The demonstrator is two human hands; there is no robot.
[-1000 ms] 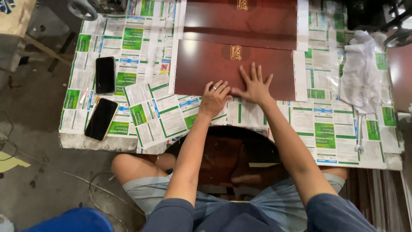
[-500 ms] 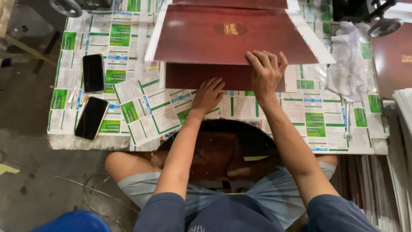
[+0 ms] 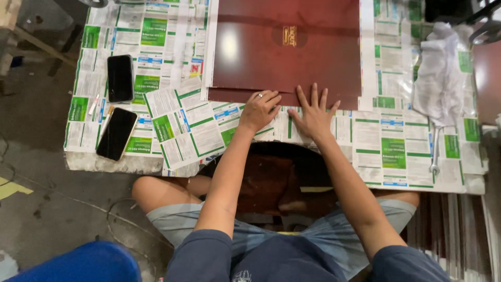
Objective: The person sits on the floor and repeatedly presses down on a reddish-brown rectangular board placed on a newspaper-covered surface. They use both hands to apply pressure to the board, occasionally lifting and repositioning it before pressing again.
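Maroon glossy folder [image 3: 287, 47] with a gold emblem lies flat on the table [image 3: 104, 162], which is papered with green-and-white printed sheets [image 3: 182, 125]. Left hand [image 3: 259, 110], loosely curled, and right hand [image 3: 313, 115], spread flat, both press its near edge, gripping nothing. Two black phones [image 3: 119, 104] lie left; white cloth [image 3: 438, 78] and a wrench [image 3: 434, 149] right.

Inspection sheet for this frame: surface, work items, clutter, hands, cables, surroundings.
Surface: table covered with green and white printed sheets.
Work items: dark red glossy folder, folded shut, a gold emblem on top.
Clutter: two black phones, white cloth, metal wrench.
Hands: left hand curled at the folder's near edge; right hand flat, fingers spread onto that edge.
Cables: thin wire on the floor.
Surroundings: concrete floor, blue object.
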